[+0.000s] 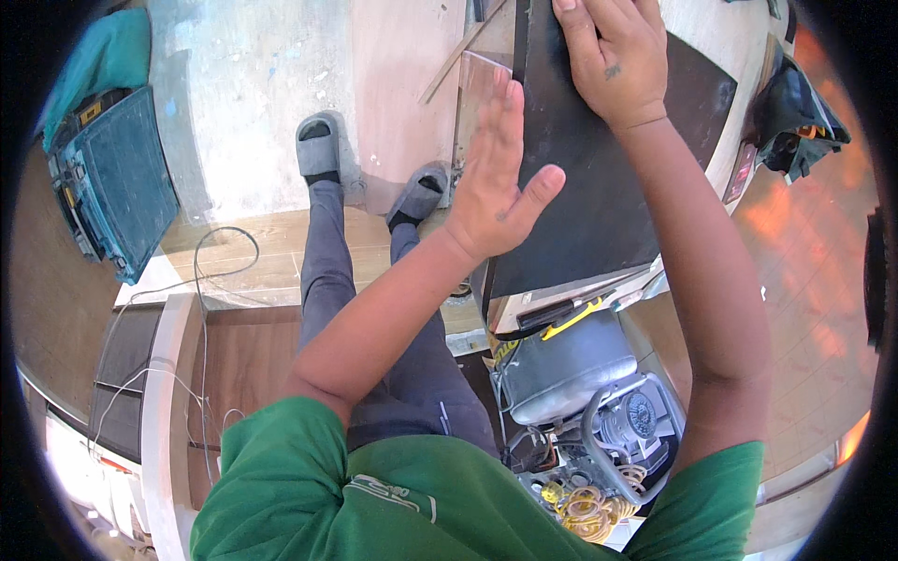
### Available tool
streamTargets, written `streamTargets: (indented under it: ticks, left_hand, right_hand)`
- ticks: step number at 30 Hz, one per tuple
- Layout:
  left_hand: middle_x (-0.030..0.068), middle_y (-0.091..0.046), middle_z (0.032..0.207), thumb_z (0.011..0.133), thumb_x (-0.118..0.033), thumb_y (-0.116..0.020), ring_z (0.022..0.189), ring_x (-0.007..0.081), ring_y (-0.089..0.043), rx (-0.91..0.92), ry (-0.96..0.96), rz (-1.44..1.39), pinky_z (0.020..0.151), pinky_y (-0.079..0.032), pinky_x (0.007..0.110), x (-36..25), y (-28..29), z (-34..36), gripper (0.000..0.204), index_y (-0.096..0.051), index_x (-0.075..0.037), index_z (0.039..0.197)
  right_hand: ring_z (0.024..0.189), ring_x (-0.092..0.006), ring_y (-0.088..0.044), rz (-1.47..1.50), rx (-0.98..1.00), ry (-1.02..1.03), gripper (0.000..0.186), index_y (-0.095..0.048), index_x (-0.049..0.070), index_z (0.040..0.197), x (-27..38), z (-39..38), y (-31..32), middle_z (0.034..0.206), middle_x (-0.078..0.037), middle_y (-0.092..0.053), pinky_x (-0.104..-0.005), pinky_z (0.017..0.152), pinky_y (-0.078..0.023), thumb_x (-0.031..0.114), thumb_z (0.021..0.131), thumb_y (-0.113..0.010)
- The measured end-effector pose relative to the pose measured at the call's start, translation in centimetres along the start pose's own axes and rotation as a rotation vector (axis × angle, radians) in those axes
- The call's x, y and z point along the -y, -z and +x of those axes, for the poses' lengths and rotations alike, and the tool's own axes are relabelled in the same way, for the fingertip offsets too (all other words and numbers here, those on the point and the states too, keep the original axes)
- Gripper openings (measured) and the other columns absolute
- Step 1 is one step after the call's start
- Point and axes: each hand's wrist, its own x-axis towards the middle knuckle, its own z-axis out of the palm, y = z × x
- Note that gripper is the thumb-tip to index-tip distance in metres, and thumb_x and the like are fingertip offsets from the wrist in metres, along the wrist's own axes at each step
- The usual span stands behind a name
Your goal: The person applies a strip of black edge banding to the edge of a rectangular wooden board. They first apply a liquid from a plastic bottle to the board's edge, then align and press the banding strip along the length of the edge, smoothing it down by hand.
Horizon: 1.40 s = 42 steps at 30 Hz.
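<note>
My left hand is open, its fingers held straight and its thumb spread apart. It is beside the left edge of a dark flat panel, which lies on a pale wooden workpiece; whether the hand touches that edge I cannot tell. Over the far part of the panel is my right hand, thumb and fingers stretched forward and apart. Its fingertips run out at the top of the picture, and I see nothing held in it. A black strip runs along the panel's far left edge, close to the right thumb.
Below the panel stands a grey air compressor with a coiled yellow hose. A yellow-handled tool lies at the panel's near edge. A thin wooden strip is at the far side. On the left are a teal case and a loose cable.
</note>
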Motion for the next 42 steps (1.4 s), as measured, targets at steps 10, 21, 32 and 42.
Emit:
streamTargets:
  ticks: [10, 21, 32, 42]
  left_hand:
    - [0.0217, -0.029, 0.162, 0.103, -0.029, -0.053, 0.15, 0.0326, -0.028, -0.057, 0.052, -0.285, 0.122, -0.02, 0.041, 0.6, 2.1, 6.1, 0.068, -0.026, 0.0, 0.158]
    - [0.0094, -0.067, 0.122, 0.095, -0.004, -0.061, 0.107, 0.0156, -0.064, -0.084, 0.627, -1.206, 0.095, -0.051, 0.032, 2.8, 3.2, 7.0, 0.042, -0.057, 0.001, 0.136]
    - [0.0076, -0.066, 0.122, 0.09, -0.011, -0.06, 0.11, 0.0162, -0.063, -0.031, 0.579, -1.279, 0.101, -0.049, 0.032, 2.8, 3.1, 9.4, 0.051, -0.054, 0.002, 0.139]
    - [0.0076, -0.066, 0.121, 0.088, -0.01, -0.059, 0.113, 0.0189, -0.063, 0.014, 0.481, -1.46, 0.106, -0.047, 0.033, 4.1, 2.6, 11.5, 0.054, -0.053, -0.004, 0.141]
  right_hand:
    - [0.098, -0.0392, -0.059, 0.006, -0.054, 0.027, 0.02, -0.068, 0.002, 0.103, -0.5, 0.1, -0.2, 0.092, -0.015, -0.066, -0.0466, 0.099, -0.045, 0.018, 0.097, -0.058]
    - [0.101, -0.0387, -0.059, 0.027, -0.015, -0.016, 0.018, -0.069, 0.006, 0.102, -0.3, 0.1, 0.5, 0.095, -0.012, -0.066, -0.0469, 0.099, -0.045, 0.02, 0.096, -0.06]
    - [0.106, -0.0421, -0.058, -0.004, 0.004, -0.052, 0.019, -0.068, 0.008, 0.106, -0.3, 0.1, 0.5, 0.098, -0.012, -0.066, -0.05, 0.098, -0.045, 0.023, 0.095, -0.061]
    - [0.107, -0.0414, -0.059, 0.003, -0.047, -0.033, 0.02, -0.069, 0.007, 0.106, -0.6, -0.1, -0.1, 0.1, -0.011, -0.066, -0.0498, 0.099, -0.045, 0.023, 0.095, -0.062]
